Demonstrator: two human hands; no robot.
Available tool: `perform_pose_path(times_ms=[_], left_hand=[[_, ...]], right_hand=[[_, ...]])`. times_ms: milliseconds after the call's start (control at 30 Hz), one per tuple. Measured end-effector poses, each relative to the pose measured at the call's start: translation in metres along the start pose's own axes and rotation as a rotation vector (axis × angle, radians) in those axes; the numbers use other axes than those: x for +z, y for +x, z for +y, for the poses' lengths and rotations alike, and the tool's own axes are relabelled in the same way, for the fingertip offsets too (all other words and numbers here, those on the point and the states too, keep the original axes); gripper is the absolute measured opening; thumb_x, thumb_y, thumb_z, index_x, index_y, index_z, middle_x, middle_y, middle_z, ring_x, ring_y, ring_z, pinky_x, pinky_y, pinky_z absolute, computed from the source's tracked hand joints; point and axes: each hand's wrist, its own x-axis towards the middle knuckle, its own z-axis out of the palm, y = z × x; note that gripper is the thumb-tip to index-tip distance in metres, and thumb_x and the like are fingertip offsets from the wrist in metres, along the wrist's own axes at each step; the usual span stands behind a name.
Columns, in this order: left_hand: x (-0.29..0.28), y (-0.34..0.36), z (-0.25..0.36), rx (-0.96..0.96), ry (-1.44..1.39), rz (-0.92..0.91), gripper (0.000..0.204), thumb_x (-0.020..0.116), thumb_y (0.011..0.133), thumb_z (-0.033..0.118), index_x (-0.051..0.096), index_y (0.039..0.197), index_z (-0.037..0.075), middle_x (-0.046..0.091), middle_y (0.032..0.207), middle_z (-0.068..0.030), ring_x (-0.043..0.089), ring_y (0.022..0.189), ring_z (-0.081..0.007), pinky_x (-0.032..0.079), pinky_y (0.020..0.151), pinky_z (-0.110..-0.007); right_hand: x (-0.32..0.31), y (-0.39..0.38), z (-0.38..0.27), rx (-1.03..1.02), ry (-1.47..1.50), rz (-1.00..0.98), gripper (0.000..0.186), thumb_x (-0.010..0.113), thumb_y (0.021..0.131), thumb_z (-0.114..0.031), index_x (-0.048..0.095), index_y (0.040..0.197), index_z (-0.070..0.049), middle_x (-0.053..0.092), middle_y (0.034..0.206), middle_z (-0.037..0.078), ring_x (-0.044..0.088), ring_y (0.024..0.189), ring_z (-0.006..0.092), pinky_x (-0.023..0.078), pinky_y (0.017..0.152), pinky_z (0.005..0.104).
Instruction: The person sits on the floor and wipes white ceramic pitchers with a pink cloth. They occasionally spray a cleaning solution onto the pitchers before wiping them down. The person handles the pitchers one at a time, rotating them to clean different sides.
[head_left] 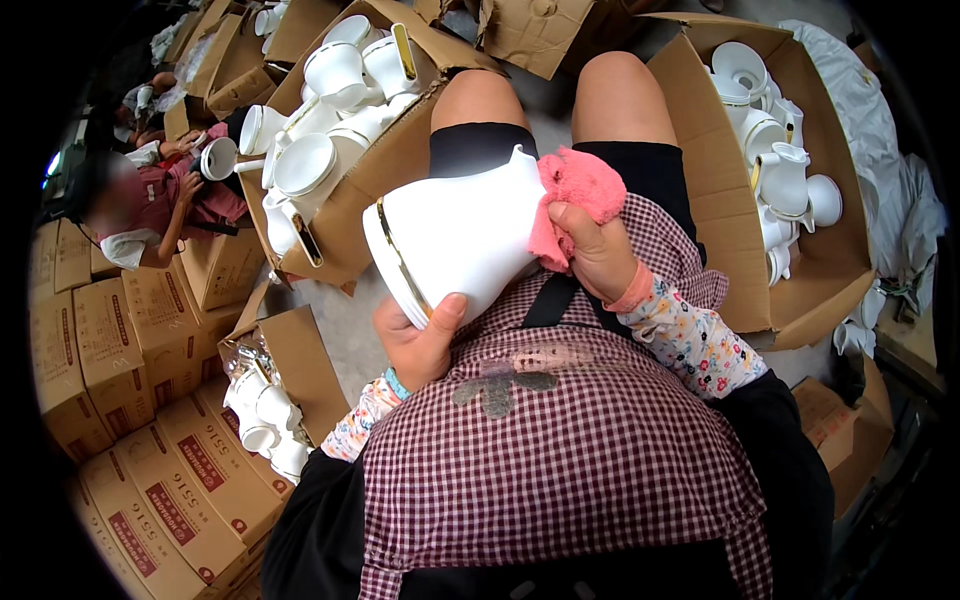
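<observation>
Held on its side above my lap is a white jug (465, 235) with a gold band near its wide base and a small pointed spout at the narrower end. My left hand (418, 340) grips the base rim from below, thumb on the outer wall. A pink cloth (580, 190) is bunched in my right hand (597, 255), pressed over the mouth end of the jug. The cloth covers the mouth, and those fingers are partly hidden behind it.
An open carton (375, 195) of white jugs with gold handles stands front left, another carton (730, 230) at right. A smaller box of white parts (265, 410) sits left, beside stacked closed cartons (140, 350). Further left a co-worker (165, 205) holds a white jug.
</observation>
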Motion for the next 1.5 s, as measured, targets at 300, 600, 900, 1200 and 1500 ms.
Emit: perform_pose_path(times_ms=[300,600,900,1200,1500], left_hand=[[-0.002,-0.002,-0.002,0.025,0.05,-0.061,0.025,0.072,0.085,0.017,0.067,0.096,-0.005,0.069,0.09,-0.0089,0.062,0.079,-0.0143,0.049,0.071,-0.029],[-0.008,0.0,0.002,0.001,0.143,-0.146,0.026,0.073,0.085,0.019,0.068,0.093,-0.005,0.069,0.086,-0.0098,0.063,0.076,-0.0157,0.05,0.068,-0.029],[0.004,-0.003,0.001,-0.006,0.088,-0.032,0.028,0.072,0.085,0.018,0.066,0.1,-0.005,0.068,0.09,-0.009,0.063,0.079,-0.0159,0.05,0.073,-0.03],[0.011,0.005,0.001,-0.089,0.017,0.025,0.032,0.073,0.082,0.016,0.064,0.104,-0.005,0.068,0.096,-0.0112,0.063,0.084,-0.0174,0.05,0.079,-0.032],[0.012,0.005,-0.004,-0.065,-0.033,0.067,0.028,0.071,0.085,0.017,0.064,0.104,-0.004,0.067,0.097,-0.0089,0.061,0.086,-0.0148,0.048,0.077,-0.029]], right_hand=[[0.005,-0.008,-0.005,-0.056,-0.02,0.066,0.028,0.056,0.088,-0.007,0.055,0.116,0.0,0.062,0.094,0.002,0.059,0.079,0.009,0.048,0.068,0.0229],[0.009,-0.014,-0.01,-0.074,-0.038,0.108,0.022,0.057,0.09,-0.01,0.057,0.11,-0.001,0.061,0.076,0.002,0.057,0.064,0.009,0.046,0.058,0.0212],[-0.004,-0.007,-0.023,0.065,-0.233,-0.159,0.041,0.07,0.084,-0.012,0.053,0.117,0.002,0.063,0.081,0.004,0.06,0.067,0.0108,0.049,0.059,0.0229],[0.034,0.002,-0.016,-0.319,-0.536,0.058,0.063,0.08,0.078,-0.017,0.044,0.127,0.001,0.061,0.106,0.006,0.06,0.098,0.0148,0.049,0.086,0.0279],[0.03,0.001,-0.001,-0.317,-0.49,0.041,0.048,0.078,0.078,-0.021,0.056,0.114,0.002,0.066,0.096,0.007,0.063,0.092,0.0178,0.05,0.084,0.0289]])
